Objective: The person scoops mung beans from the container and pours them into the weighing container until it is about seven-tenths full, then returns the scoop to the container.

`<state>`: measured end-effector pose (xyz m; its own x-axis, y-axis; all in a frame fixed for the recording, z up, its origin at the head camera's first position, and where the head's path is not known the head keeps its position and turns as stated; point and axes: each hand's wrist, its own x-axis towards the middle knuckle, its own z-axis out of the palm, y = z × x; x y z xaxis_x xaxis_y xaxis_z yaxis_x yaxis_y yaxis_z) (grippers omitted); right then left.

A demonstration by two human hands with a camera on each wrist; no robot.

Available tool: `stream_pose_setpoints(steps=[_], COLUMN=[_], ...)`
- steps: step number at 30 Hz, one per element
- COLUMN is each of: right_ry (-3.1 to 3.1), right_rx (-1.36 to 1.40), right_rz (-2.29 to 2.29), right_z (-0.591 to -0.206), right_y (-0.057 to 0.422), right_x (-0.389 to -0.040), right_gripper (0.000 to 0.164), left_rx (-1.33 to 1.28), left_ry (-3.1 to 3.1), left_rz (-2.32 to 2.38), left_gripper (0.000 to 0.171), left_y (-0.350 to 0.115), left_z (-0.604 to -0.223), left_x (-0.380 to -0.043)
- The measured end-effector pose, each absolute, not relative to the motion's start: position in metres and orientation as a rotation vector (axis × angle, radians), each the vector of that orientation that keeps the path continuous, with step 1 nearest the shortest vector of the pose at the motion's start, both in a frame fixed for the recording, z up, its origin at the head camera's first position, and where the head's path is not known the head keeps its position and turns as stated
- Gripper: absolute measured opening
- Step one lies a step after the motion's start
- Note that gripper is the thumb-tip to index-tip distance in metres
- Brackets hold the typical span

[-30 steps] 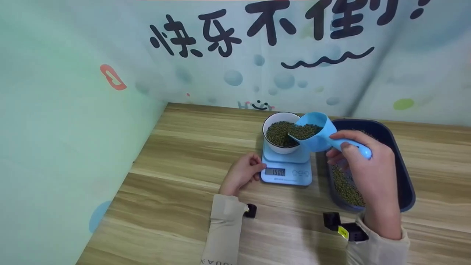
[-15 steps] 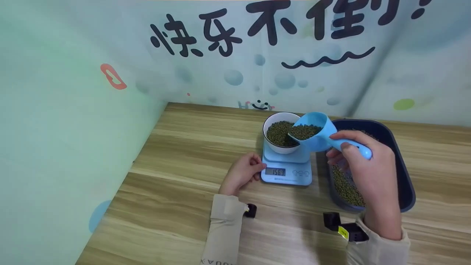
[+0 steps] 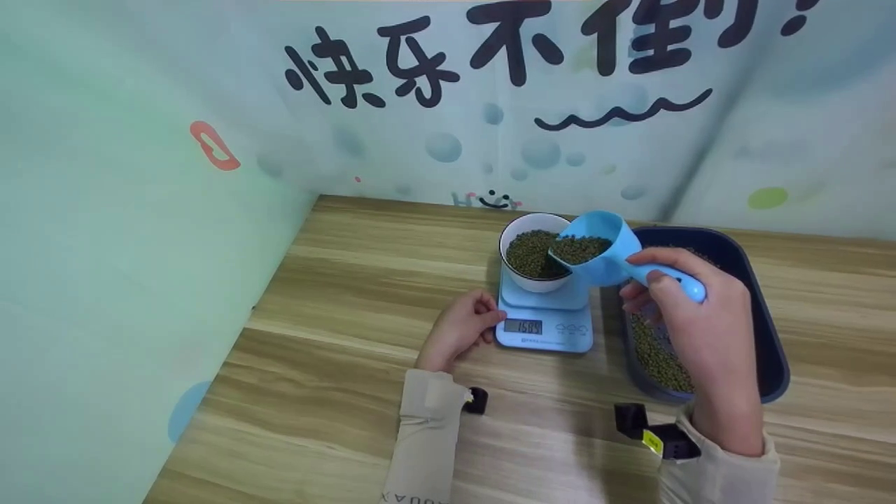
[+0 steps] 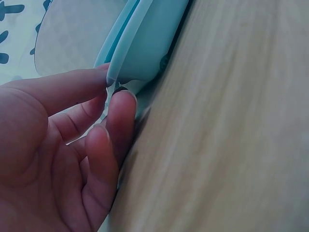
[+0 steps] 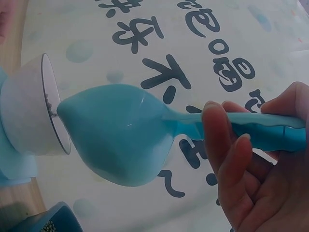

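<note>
The right hand [image 3: 689, 315] grips the handle of the blue scoop [image 3: 595, 252], thumb on top and fingers curled under it. The scoop is tilted with its lip just over the rim of the white bowl [image 3: 521, 280], and it carries green beans [image 3: 581, 248]. The bowl stands on the light blue scale [image 3: 549, 318], which stands on the wooden surface [image 3: 350, 315]. The left hand [image 3: 462, 329] rests on the surface with loosely bent fingers that touch the scale's left edge and hold nothing. From the head camera I cannot read the digits on the display [image 3: 523, 326] with certainty.

To do this pouring well, I think the scoop should be tipped only a little, so that the beans fall few at a time and the number can be watched. The lip should stay inside the rim, so nothing drops on the scale plate. The left hand should not press on the scale, because this could change the reading. The dark tray [image 3: 763, 322] with more beans lies just right of the scale.
</note>
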<state>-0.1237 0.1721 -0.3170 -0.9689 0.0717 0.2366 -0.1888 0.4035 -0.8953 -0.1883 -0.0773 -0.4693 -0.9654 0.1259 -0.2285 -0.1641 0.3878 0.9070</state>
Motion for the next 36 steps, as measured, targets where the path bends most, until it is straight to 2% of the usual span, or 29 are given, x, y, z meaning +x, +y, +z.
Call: stream_pose_setpoints(steps=[36], right_ry=[-2.498], right_rx=[0.088], right_rz=[1.517], right_z=[-0.318], right_y=[0.1666], right_x=[-0.1246], right_gripper=[0.02], left_rx=[-0.068], left_ry=[2.402], left_rz=[1.557], left_gripper=[0.012], left_y=[-0.0775], left_z=[-0.4664], left_x=[-0.1875])
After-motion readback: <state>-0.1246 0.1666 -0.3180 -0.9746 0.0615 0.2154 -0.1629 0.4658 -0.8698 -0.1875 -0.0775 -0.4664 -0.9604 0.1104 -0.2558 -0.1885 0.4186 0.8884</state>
